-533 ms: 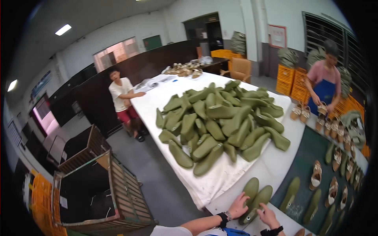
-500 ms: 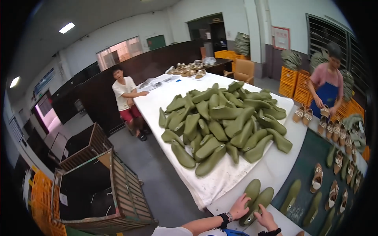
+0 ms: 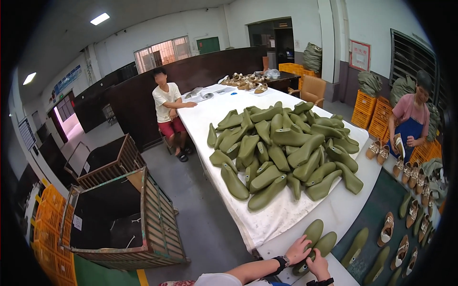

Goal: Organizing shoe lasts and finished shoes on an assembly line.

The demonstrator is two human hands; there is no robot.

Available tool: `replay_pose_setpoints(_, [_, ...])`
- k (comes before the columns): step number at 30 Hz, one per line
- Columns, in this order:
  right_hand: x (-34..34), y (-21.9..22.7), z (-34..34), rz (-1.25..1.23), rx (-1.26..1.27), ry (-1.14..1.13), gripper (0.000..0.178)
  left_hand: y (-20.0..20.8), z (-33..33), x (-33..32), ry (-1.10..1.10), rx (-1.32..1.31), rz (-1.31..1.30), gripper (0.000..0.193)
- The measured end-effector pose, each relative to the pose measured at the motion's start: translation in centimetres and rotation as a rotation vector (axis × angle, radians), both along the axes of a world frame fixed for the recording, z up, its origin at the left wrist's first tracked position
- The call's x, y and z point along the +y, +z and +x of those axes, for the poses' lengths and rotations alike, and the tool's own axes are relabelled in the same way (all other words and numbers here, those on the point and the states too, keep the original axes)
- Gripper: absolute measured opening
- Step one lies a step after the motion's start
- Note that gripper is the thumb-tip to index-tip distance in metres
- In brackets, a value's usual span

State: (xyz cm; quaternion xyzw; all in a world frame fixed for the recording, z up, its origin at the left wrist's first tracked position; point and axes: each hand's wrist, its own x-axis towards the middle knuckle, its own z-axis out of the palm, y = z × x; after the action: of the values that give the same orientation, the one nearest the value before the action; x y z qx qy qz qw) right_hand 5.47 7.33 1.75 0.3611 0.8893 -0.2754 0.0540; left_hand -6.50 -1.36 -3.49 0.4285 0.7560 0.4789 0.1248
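Note:
Two olive-green shoe lasts lie side by side at the table's near corner, toes pointing away from me. My left hand [image 3: 297, 250] has its fingers bent over the left shoe last [image 3: 314, 229]. Against the heel part of the right shoe last [image 3: 327, 243], my right hand [image 3: 318, 266] closes its fingers. Both hands partly cover the heel ends. Beyond them a big heap of the same lasts [image 3: 281, 148] rests on a white cloth [image 3: 253, 224].
Right of me, a dark green surface [image 3: 374, 209] carries spaced lasts and brown-and-white shoes [image 3: 387, 229]. A co-worker in a blue apron [image 3: 411, 131] holds a shoe there. Another person [image 3: 167, 102] sits at the table's far left. Wheeled carts [image 3: 160, 229] and orange crates [image 3: 50, 238] stand left.
The view has turned slightly left, shifting the scene rightward. My hands stay at the two lasts, fingers drawn in closer. The co-worker on the right has raised and tilted a shoe.

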Motion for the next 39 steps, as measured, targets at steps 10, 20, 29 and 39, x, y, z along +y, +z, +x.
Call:
replay_pose_setpoints(10, [-0.9,-0.3,0.1,0.087,0.020,-0.041,0.054,-0.7,0.3,-0.1,-0.010,0.000,0.009,0.038])
replay_pose_setpoints(20, [-1.2,-0.2,-0.8,0.107,-0.005,-0.063,0.052,-0.6,-0.3,0.0,-0.015,-0.009,-0.016,0.042])
replay_pose_setpoints(29, [-2.2,-0.9,1.1,0.090,0.030,-0.116,0.070,1.2,0.5,-0.4,-0.065,0.376,0.048,0.041])
replay_pose_setpoints(39, [-1.8,1.1,11.9,0.067,0.389,-0.327,0.048,6.2,0.0,-0.3,-0.550,0.597,0.142,0.032])
